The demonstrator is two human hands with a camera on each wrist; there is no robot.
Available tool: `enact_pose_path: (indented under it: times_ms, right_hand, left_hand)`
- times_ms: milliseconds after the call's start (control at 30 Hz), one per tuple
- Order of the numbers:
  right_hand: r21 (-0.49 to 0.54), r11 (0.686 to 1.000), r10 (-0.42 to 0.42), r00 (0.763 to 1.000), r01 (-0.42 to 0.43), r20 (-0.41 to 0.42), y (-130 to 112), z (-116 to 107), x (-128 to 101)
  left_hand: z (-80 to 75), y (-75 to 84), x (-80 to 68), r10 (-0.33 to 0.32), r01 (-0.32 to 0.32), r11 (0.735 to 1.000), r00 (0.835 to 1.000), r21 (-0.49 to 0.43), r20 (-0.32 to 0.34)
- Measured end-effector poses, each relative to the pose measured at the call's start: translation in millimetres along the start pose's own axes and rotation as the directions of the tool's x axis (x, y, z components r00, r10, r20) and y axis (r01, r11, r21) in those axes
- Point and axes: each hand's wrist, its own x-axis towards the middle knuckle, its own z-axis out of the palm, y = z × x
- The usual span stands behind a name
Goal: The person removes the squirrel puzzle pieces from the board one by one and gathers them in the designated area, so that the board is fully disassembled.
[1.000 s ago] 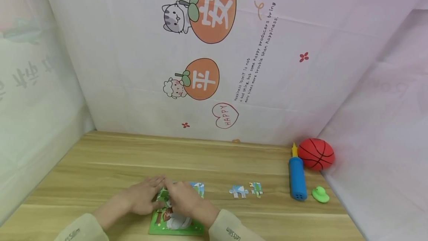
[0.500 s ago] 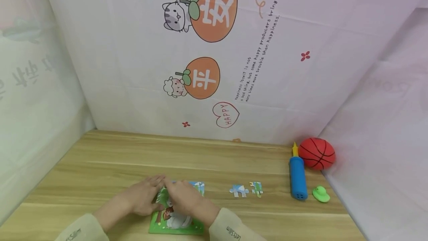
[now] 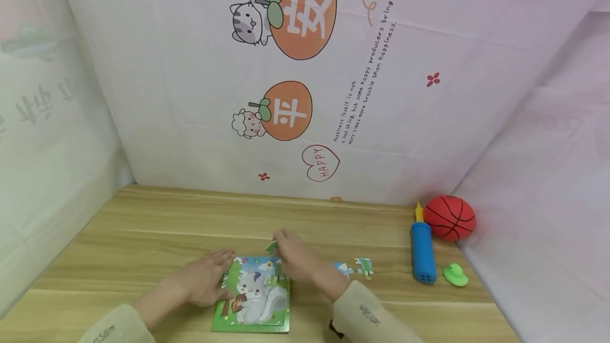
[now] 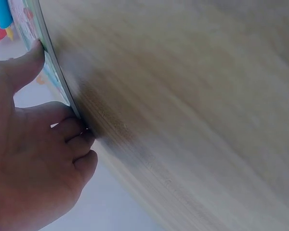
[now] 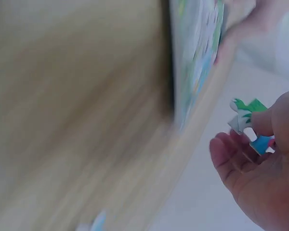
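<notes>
A green-framed squirrel puzzle board (image 3: 252, 300) lies on the wooden table (image 3: 157, 232) near the front edge. My left hand (image 3: 205, 282) rests on the board's left edge, thumb and fingers against it, as the left wrist view shows (image 4: 48, 62). My right hand (image 3: 293, 255) hovers above the board's upper right corner and pinches a small green and blue puzzle piece (image 3: 272, 247), clearly seen in the right wrist view (image 5: 248, 122). Two loose pieces (image 3: 355, 269) lie on the table to the right of that hand.
A blue hand pump (image 3: 422, 253) lies at the right, beside a red basketball (image 3: 449, 218) and a small green object (image 3: 455, 275). Printed cloth walls close the table at the back, left and right.
My right hand has lifted off the board and moved up and right with a piece pinched in it, uncovering the squirrel picture. The left hand has stayed on the board's left edge.
</notes>
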Motion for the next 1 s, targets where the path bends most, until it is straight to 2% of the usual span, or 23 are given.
enact_pose_path:
  times_ms: [100, 233, 533, 867, 1000]
  right_hand:
    - [0.014, 1.0, 0.014, 1.0, -0.014, 0.018, 21.7, -14.6, -11.9]
    - [0.034, 0.998, 0.045, 0.997, -0.047, 0.062, 41.8, -23.1, -27.1]
    - [0.026, 0.996, 0.082, 0.986, -0.086, 0.143, 52.1, -19.3, -40.4]
    - [-0.178, 0.981, 0.101, 0.988, -0.079, 0.117, 52.8, -12.3, -33.6]
    - [-0.277, 0.959, 0.086, 0.991, -0.054, 0.104, 51.8, -8.6, -31.4]
  left_hand:
    - [0.3, -0.9, 0.2, 0.003, -0.003, 1.0, 1.0, 0.002, 0.007]
    - [-1.4, -0.7, -0.1, 0.009, -0.009, 1.0, 1.0, -0.004, 0.007]
    - [-4.1, 2.2, 0.2, 0.004, -0.004, 1.0, 1.0, -0.015, 0.014]
    - [-2.9, 1.5, -0.3, 0.017, -0.017, 1.0, 1.0, -0.016, 0.006]
    - [-3.4, 1.7, -0.3, 0.016, -0.016, 1.0, 1.0, -0.016, 0.007]
